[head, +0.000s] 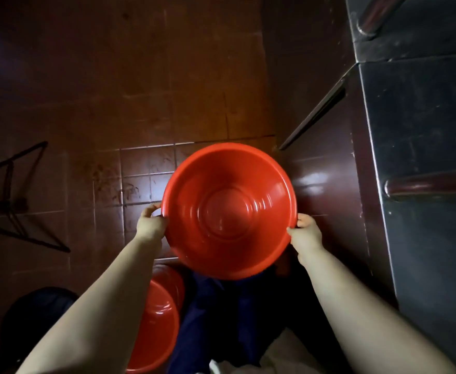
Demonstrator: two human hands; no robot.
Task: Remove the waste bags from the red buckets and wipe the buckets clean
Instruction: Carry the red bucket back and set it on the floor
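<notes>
Above tiled floor (140, 168): left hand (151, 224), right hand (306, 234) each grip red bucket (228, 210) rim; bucket interior bare.

brown tiled floor (146, 163), dark metal cabinet (424, 130), wire rack (13, 201)

The held bucket (228, 211) sits mid-view above the tiled floor (140, 163), its open side facing the camera. The left hand (151, 225) grips its left rim and the right hand (306, 233) grips its right rim. The 2nd bucket (154, 319) lies below and to the left, partly behind the left forearm, beside the person's legs (221, 319). A cabinet (424, 157) stands along the right. A wire frame (13, 198) sits far left, well apart from the 2 buckets.
</notes>
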